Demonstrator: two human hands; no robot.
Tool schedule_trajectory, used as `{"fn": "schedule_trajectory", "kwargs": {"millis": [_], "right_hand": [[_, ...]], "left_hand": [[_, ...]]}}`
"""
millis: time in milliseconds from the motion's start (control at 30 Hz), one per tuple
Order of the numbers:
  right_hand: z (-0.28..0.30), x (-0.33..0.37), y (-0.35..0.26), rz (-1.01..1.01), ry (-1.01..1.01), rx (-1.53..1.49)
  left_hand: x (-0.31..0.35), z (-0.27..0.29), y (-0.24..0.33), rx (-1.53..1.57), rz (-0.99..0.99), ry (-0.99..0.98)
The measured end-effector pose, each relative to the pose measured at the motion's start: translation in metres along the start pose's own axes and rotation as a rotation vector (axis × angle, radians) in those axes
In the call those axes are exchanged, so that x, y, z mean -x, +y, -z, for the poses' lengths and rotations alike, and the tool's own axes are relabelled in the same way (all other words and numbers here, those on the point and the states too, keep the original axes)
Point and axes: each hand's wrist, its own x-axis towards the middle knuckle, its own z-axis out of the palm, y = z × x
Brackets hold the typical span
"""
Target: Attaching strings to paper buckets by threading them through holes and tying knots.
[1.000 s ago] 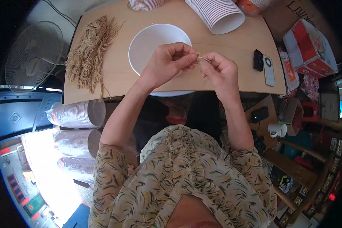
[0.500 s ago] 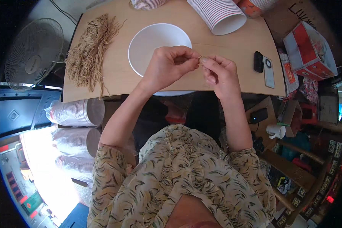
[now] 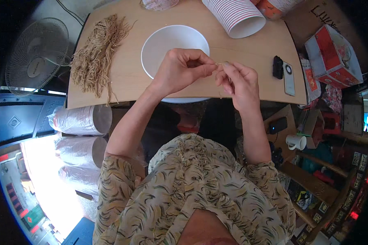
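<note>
Above the table's front half, my left hand is closed in a pinch, thumb against forefinger. My right hand pinches close by, a little to the right. Between the two sets of fingertips runs a thin, pale tan strand, with a bit of it seeming to hang below the right fingers. Partly behind my left hand stands a white round bowl; its inside looks bare where visible. On the left of the table lies a loose heap of long tan fibrous strands, the same colour as the held piece.
Stacked white paper tubs lie at the table's back right. A black object and a phone-like slab rest near the right edge. Wrapped tub stacks stand below left, beside a fan. A mug sits lower right.
My fingertips have drawn slightly apart, showing more of the strand between them. My right hand has shifted slightly right. The view has shifted a little.
</note>
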Motion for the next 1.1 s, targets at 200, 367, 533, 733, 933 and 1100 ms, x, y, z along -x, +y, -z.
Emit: {"fn": "schedule_trajectory", "kwargs": {"millis": [200, 367, 533, 733, 933, 1100], "right_hand": [[-0.003, 0.005, -0.006, 0.09, 0.011, 0.159], [-0.001, -0.002, -0.002, 0.096, 0.128, 0.094], [-0.002, -0.007, 0.002, -0.011, 0.058, 0.107], [0.003, -0.007, 0.009, -0.025, -0.132, -0.069], [0.007, -0.009, 0.007, -0.079, -0.196, -0.096], [0.008, -0.009, 0.005, -0.115, -0.267, -0.106]], "left_hand": [[-0.002, 0.007, 0.003, 0.06, 0.101, -0.077], [-0.002, 0.011, 0.005, 0.205, 0.171, -0.123], [-0.001, 0.011, 0.007, 0.237, 0.183, -0.144], [0.001, 0.014, 0.011, 0.245, 0.19, -0.152], [0.0, 0.015, 0.01, 0.238, 0.196, -0.161], [0.0, 0.021, 0.016, 0.228, 0.199, -0.219]]}}
